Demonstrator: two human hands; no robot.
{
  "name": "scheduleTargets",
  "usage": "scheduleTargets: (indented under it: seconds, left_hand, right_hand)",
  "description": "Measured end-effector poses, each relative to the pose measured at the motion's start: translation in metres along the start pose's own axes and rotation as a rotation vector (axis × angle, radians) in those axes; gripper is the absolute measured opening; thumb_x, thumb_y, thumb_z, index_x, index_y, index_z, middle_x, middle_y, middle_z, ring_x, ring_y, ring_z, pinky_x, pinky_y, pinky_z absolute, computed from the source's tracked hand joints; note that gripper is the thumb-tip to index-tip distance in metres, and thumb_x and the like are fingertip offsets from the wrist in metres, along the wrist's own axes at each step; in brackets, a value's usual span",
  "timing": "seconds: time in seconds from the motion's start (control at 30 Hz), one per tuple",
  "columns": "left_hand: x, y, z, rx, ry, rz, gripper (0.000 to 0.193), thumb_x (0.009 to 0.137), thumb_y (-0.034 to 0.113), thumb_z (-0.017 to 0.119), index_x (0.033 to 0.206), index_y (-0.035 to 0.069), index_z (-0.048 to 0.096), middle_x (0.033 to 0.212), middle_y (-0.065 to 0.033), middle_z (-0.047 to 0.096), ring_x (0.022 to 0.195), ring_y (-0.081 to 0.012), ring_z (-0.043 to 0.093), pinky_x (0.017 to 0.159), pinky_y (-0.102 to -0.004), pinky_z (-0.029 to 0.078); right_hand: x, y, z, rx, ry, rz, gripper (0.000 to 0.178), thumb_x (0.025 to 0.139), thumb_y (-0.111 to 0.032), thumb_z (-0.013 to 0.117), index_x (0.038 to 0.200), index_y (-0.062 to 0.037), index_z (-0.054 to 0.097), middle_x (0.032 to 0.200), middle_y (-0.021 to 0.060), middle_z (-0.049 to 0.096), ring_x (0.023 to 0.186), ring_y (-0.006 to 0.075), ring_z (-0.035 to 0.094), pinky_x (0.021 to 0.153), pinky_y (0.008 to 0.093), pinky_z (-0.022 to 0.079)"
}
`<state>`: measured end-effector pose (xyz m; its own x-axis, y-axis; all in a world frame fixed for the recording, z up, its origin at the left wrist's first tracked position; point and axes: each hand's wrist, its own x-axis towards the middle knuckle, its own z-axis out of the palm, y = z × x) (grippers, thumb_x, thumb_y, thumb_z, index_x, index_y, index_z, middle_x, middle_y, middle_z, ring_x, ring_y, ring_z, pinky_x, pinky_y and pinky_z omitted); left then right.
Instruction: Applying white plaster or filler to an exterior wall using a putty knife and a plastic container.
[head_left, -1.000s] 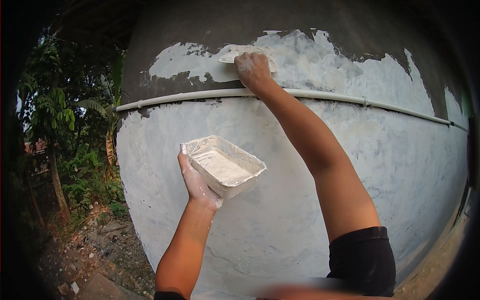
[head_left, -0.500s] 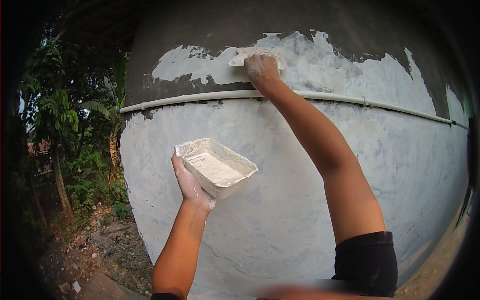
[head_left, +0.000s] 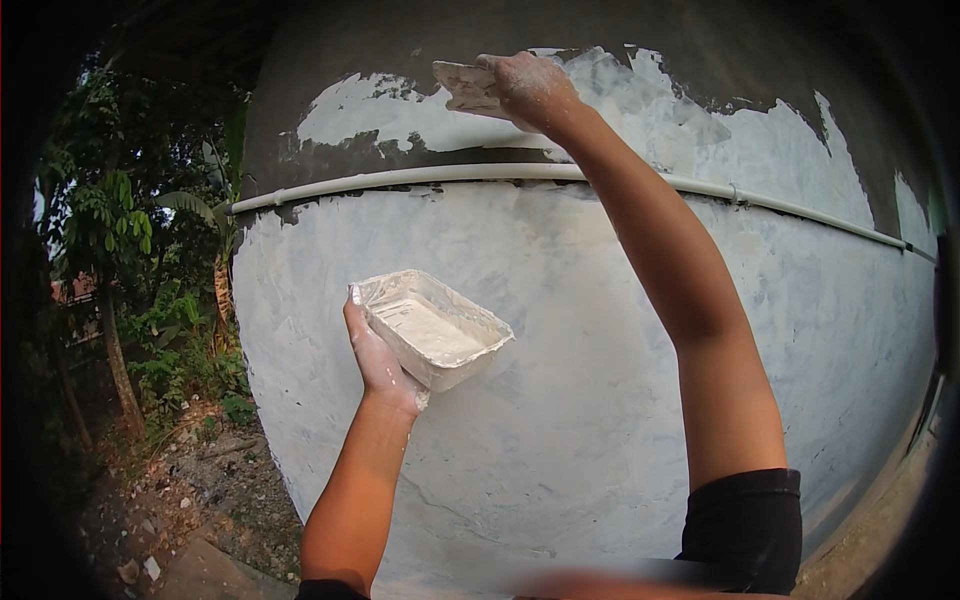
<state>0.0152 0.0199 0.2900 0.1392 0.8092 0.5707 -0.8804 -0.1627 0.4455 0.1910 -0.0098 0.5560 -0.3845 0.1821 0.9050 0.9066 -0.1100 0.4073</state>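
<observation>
The left hand [head_left: 382, 368] grasps a rectangular tub [head_left: 455, 374] from below and from its left side. Its thumb [head_left: 356, 318] runs up the tub's near left wall to the corner of the rim; the other fingers are hidden beneath, so how they are spread cannot be told. Just to the right of that thumb, inside the tub, lies creamy white paste [head_left: 430, 330], and more of it is smeared along the rim (the hand itself is dusted and spotted white, down to the wrist).

The right hand [head_left: 535, 92] is raised well above the left one, its fingers clenched around a flat, paste-coated scraper [head_left: 465, 87]. The scraper's broad part juts out to the left of those fingers, tilted; whether its edge touches the wall [head_left: 600, 420] cannot be told.

To the right of the right-hand fingers spreads a ragged white patch [head_left: 640, 120] on dark grey surface, and a similar white patch [head_left: 355, 115] lies to their left, beyond the scraper. Below these fingers a pale pipe [head_left: 410, 176] crosses the wall, passing behind the right forearm [head_left: 650, 215]. The left-hand fingers are lower than the pipe, in front of the mostly whitened part of the wall. Far to their left stand leafy trees [head_left: 110, 225], with littered ground [head_left: 225, 480] lower down.
</observation>
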Motion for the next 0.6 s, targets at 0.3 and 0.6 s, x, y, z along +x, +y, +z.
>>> scheduleTargets:
  seconds: [0.3, 0.6]
  left_hand:
    - [0.014, -0.020, 0.000, 0.007, -0.005, -0.054, 0.069, 0.094, 0.064, 0.032, 0.134, 0.010, 0.047, 0.133, -0.0105, 0.050, 0.121, -0.0288, 0.050, 0.100, -0.0420, 0.044]
    - [0.040, -0.038, -0.006, -0.033, -0.036, -0.059, 0.066, 0.095, 0.062, 0.032, 0.132, 0.010, 0.048, 0.131, -0.0100, 0.050, 0.119, -0.0276, 0.050, 0.098, -0.0408, 0.045]
  right_hand:
    - [0.034, 0.029, 0.037, 0.455, -0.251, -0.164, 0.045, 0.090, -0.021, 0.064, 0.134, -0.0147, 0.054, 0.120, 0.0179, 0.065, 0.107, 0.0346, 0.063, 0.092, 0.0424, 0.049]
    - [0.016, 0.011, 0.046, 0.059, -0.436, -0.143, 0.068, 0.079, -0.021, 0.077, 0.138, -0.0105, 0.046, 0.124, 0.0195, 0.062, 0.113, 0.0375, 0.058, 0.096, 0.0449, 0.047]
